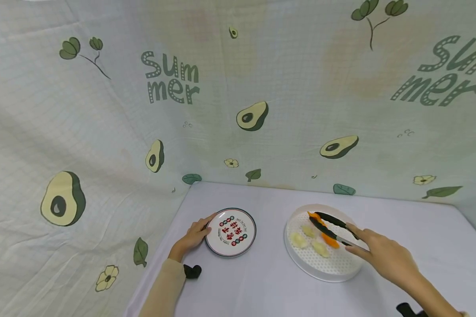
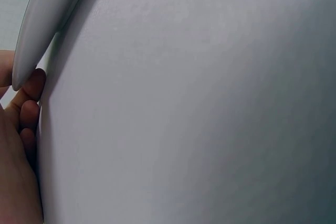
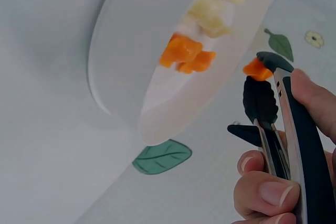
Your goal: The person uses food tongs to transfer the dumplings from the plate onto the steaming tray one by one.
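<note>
My left hand (image 1: 195,234) holds the left rim of a small white plate (image 1: 231,251) with red characters and a dark edge line. In the left wrist view, the plate's rim (image 2: 44,24) passes between the thumb and curled fingers. My right hand (image 1: 386,253) grips black-tipped metal tongs (image 1: 335,231) over a round white dish (image 1: 331,277) with a dotted surface. Between the tong tips sits an orange piece (image 3: 256,70), held above the dish. Other orange pieces (image 3: 184,53) and several pale yellow pieces (image 1: 320,249) lie in the dish; their kind is unclear.
Both dishes stand on a white table (image 1: 262,290), plate on the left, dotted dish on the right. A printed cloth (image 1: 285,79) with avocados hangs behind and along the left side. Black straps (image 1: 192,271) show near both wrists.
</note>
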`<state>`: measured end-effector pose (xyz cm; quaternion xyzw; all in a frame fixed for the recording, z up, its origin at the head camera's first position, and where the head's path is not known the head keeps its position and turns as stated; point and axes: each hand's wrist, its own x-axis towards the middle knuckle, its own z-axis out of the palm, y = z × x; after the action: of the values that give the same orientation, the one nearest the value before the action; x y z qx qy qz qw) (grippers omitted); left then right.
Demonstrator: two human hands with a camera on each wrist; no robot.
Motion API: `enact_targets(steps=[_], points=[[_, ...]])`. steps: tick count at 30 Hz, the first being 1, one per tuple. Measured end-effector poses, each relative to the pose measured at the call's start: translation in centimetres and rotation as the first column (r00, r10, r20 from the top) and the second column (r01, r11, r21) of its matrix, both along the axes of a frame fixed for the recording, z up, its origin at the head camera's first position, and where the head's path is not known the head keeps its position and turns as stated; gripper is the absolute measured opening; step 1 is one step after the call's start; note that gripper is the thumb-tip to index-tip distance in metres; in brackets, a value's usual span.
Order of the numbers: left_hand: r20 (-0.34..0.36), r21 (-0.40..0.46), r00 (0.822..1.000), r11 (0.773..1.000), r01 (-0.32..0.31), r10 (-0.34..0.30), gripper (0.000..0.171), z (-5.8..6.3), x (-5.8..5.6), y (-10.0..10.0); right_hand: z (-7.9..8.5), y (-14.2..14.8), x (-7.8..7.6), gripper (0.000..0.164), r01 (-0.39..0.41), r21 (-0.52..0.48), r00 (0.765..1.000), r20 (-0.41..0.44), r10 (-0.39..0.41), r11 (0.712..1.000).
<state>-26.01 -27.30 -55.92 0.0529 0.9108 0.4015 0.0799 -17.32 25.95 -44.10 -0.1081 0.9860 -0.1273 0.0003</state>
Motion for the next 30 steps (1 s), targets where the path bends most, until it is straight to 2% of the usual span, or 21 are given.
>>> enact_targets(steps=[10, 20, 30], points=[[-0.002, 0.012, 1.000, 1.000, 0.000, 0.000, 0.052, -0.1, -0.1, -0.3, -1.0, 2.2, -0.4, 0.091, 0.052, 0.017, 0.997, 0.064, -0.053, 0.998], [-0.002, 0.000, 1.000, 1.000, -0.004, 0.004, 0.051, -0.2, -0.1, -0.3, -2.1, 2.7, -1.2, 0.086, 0.071, 0.052, 0.991, 0.114, -0.076, 0.996], [-0.010, -0.002, 1.000, 1.000, 0.004, -0.004, 0.051, -0.1, 0.1, -0.1, -2.7, 3.0, -2.0, 0.088, 0.100, 0.077, 0.970, 0.213, -0.114, 0.992]])
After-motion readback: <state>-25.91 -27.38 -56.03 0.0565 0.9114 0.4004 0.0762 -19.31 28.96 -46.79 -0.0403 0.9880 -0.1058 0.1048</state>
